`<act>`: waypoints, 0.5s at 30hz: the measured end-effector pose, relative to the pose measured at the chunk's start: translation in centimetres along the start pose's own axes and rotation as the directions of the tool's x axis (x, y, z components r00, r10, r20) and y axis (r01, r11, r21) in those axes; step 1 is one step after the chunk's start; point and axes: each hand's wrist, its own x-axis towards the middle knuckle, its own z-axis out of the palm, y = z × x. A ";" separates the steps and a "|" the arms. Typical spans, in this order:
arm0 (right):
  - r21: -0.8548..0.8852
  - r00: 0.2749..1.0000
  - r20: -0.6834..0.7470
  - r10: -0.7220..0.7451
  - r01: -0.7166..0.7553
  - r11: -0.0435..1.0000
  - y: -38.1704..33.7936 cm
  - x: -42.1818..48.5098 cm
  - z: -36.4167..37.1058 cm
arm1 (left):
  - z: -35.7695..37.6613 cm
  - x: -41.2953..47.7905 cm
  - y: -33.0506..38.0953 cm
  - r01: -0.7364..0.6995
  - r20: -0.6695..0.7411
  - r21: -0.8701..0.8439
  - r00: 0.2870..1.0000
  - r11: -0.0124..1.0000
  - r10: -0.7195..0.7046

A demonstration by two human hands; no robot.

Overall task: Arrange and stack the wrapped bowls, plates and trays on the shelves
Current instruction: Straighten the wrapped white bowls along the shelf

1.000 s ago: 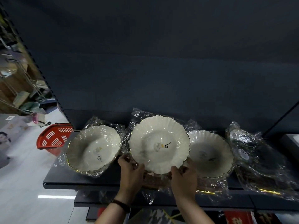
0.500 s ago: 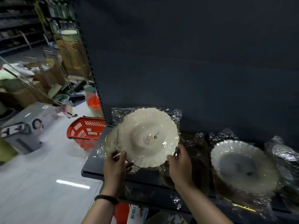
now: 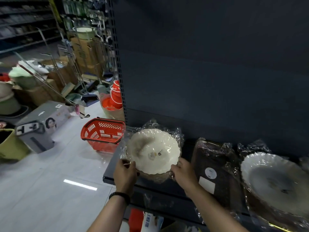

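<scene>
Now left hand (image 3: 124, 172), right hand (image 3: 183, 173) hold bowl (image 3: 150, 144)

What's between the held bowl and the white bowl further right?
A dark brown wrapped tray with white labels separates the held bowl from the right bowl; head view.

The bowl (image 3: 153, 150) is cream-white with a scalloped rim, a faint yellowish motif and a black handwritten mark at its centre. The second bowl (image 3: 274, 178) is white. The shelf (image 3: 111, 172) is dark blue-grey. The tray (image 3: 215, 163) is dark brown with white labels. The basket (image 3: 102, 133) is red and slotted. The wristband (image 3: 119, 195) is black. The floor (image 3: 50, 181) is pale grey.
</scene>
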 end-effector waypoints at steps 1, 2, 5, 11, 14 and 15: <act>-0.035 1.000 0.012 0.001 0.000 0.999 -0.1 -0.1 -0.1 | -0.1 0.7 -0.7 0.000 0.019 0.019 1.000 1.000 0.000; -0.059 1.000 0.025 0.004 -0.002 0.998 0.0 -0.1 -0.1 | -0.1 1.6 -1.6 -0.014 0.031 0.036 0.999 0.999 0.013; -0.125 0.999 0.030 -0.024 0.027 0.992 0.0 -0.1 -0.2 | 0.1 4.3 -4.8 -0.018 0.015 0.144 1.000 0.989 0.016; -0.472 0.984 0.102 -0.146 0.177 0.864 1.3 0.2 0.5 | -1.1 0.1 -1.7 -0.189 -0.126 0.385 0.959 0.903 0.255; -0.544 0.978 0.151 -0.145 0.204 0.814 1.7 -0.3 1.3 | -0.3 -1.2 -2.7 -0.383 0.023 0.613 0.883 0.691 0.469; -0.563 0.979 0.141 -0.148 0.202 0.801 1.7 -0.5 1.5 | -0.1 -1.4 -3.0 -0.420 0.083 0.630 0.872 0.652 0.482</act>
